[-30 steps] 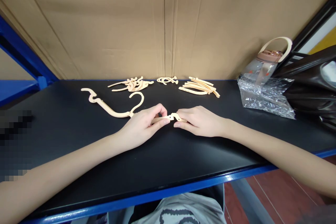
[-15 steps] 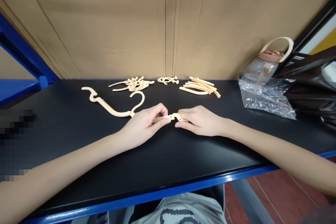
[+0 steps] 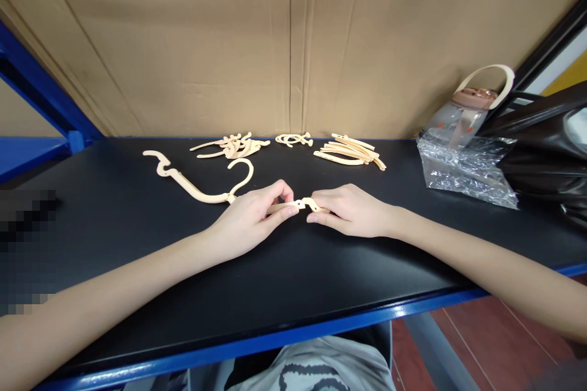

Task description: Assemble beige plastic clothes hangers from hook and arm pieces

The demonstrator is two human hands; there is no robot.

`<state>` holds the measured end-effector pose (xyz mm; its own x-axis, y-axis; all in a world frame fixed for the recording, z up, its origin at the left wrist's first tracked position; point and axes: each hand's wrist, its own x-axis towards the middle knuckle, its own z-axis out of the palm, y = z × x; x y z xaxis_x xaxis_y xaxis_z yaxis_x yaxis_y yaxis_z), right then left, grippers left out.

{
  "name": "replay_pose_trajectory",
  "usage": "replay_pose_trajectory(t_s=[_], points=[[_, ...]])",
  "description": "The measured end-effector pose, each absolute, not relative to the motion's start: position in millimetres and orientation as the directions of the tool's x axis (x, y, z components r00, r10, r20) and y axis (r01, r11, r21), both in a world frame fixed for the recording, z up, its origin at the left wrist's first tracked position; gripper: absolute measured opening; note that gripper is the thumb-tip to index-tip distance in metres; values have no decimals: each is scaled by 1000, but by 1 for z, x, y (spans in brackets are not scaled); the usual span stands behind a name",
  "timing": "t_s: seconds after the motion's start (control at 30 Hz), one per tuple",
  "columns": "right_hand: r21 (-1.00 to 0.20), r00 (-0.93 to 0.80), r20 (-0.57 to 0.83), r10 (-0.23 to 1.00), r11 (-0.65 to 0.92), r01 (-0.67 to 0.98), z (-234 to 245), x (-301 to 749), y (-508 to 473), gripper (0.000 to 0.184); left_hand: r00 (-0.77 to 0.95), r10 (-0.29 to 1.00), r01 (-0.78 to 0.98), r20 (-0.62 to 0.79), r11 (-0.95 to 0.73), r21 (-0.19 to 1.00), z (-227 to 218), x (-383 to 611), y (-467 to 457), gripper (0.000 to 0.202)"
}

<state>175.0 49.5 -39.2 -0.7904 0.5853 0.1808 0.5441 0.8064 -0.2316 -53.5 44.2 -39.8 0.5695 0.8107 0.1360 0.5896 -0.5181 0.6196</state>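
Observation:
A cream plastic hanger (image 3: 195,186) lies on the black tabletop (image 3: 293,275), its curved arm and hook reaching left of my hands. My left hand (image 3: 250,220) is closed in a pinch on the hanger's right arm. My right hand (image 3: 351,211) is closed on a small cream end piece (image 3: 305,203) that meets that arm between my fingertips. The part under my fingers is hidden.
Three heaps of cream hanger parts lie at the back: curved arms (image 3: 232,146), small hooks (image 3: 293,139) and straight strips (image 3: 351,151). At right stand a clear bottle with a handle (image 3: 463,110), a crinkled clear bag (image 3: 463,168) and a black bag (image 3: 545,153). Cardboard (image 3: 288,36) lines the back.

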Motion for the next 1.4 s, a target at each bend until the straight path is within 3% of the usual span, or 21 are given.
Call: replay_pose_trajectory(t_s=[0.7,1.4], points=[[-218,-791,168,588,805,552,-40,175,49,34,575,808,579,132,-515,632,-40,-54,43,25],[142,-795,96,599,782,607,-40,164,41,48,611,778,582,147,-567,583,-42,-55,43,25]])
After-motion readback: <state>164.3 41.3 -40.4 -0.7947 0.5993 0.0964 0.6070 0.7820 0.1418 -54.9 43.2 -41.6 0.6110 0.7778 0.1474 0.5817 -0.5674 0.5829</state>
